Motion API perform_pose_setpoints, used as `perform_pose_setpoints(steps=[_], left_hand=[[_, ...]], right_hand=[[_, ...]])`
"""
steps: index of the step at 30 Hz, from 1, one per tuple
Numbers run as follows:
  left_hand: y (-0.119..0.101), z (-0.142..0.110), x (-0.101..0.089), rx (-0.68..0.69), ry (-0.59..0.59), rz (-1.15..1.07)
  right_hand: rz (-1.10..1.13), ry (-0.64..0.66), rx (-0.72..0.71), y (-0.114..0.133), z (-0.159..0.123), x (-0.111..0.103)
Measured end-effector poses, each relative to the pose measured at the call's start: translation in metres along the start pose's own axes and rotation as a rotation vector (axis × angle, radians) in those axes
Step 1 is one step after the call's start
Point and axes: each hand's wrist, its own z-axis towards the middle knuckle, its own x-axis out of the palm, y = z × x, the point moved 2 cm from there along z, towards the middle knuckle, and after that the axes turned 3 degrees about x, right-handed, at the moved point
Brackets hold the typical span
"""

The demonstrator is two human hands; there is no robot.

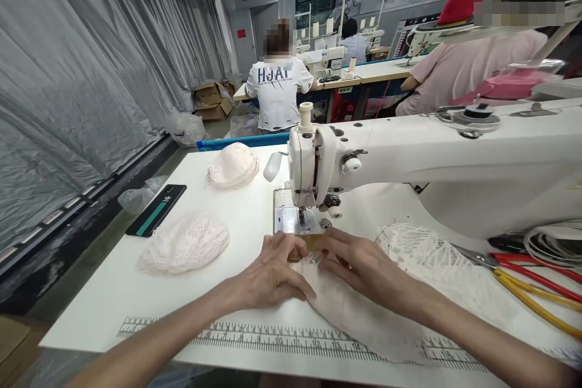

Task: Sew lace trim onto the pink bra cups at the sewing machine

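Observation:
A cream lace-edged fabric piece lies on the white sewing table just in front of the needle plate. My left hand grips its near-left edge between curled fingers and thumb. On the piece's upper part, my right hand has its fingers and thumb closed on the cloth. Both hands are low and close together, in front of the presser foot of the white sewing machine. My fingers partly hide the lace edge between them.
Two lace cups and a black-and-green flat case lie at left. More cream lace sits at right beside yellow-handled shears and red handles. A printed ruler runs along the front edge. Other people sit ahead.

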Motion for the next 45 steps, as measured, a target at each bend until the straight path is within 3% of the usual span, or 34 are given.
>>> perform_pose_setpoints(steps=[7, 12, 18, 24, 31, 37, 45], left_hand=[[0.003, -0.008, -0.002, 0.057, 0.087, 0.182], [0.006, -0.014, 0.002, 0.105, 0.043, 0.209], [0.007, -0.018, 0.006, 0.151, 0.035, 0.245], [0.008, -0.020, 0.007, 0.136, 0.050, 0.244], [0.006, -0.022, 0.006, 0.141, 0.046, 0.233], [0.006, -0.022, 0.006, 0.155, 0.006, 0.252], [0.012, -0.024, 0.012, 0.179, -0.045, 0.255]], right_hand=[[-0.222, -0.143, -0.059, 0.001, 0.003, 0.025], [-0.216, -0.196, -0.145, 0.007, -0.004, 0.023], [-0.428, -0.335, -0.350, 0.016, -0.013, 0.017], [-0.490, -0.277, -0.480, 0.025, -0.016, 0.020], [-0.567, -0.319, -0.488, 0.030, -0.017, 0.022], [-0.581, -0.250, -0.495, 0.034, -0.020, 0.026], [-0.512, -0.139, -0.211, 0.026, -0.017, 0.030]])
